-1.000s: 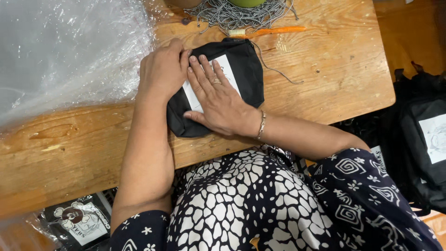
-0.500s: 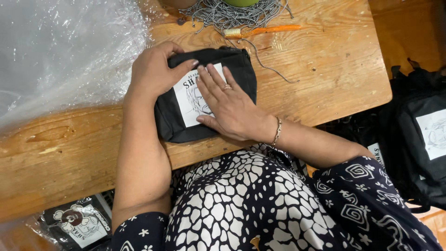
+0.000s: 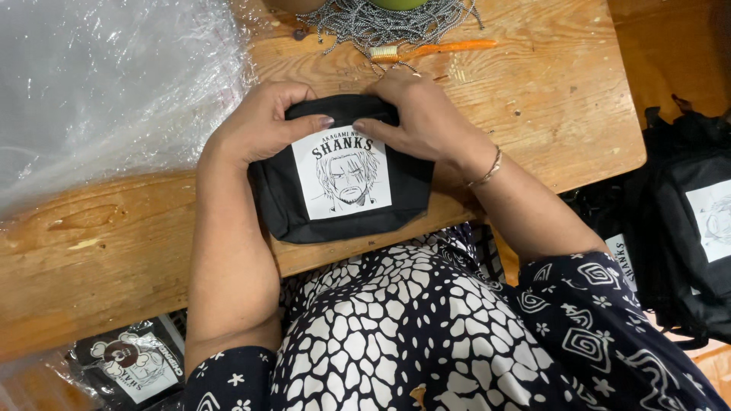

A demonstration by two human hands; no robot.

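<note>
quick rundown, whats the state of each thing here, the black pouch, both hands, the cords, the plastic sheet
black pouch: on the table's near edge, white printed panel facing up, held at its top
left hand: gripping the pouch's top left corner
right hand: gripping the pouch's top right corner
speckled cords: loose tangled pile at the far edge
orange tool: lying flat beside the cords
clear plastic sheet: crumpled over the table's left part
wooden table: scuffed
black bags: piled beside the table

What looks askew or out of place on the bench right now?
Nothing looks damaged or spilled. The black pouch overhangs the near edge of the wooden table, but the left hand and right hand grip its top corners. The orange brush lies against the loose cord pile.
</note>
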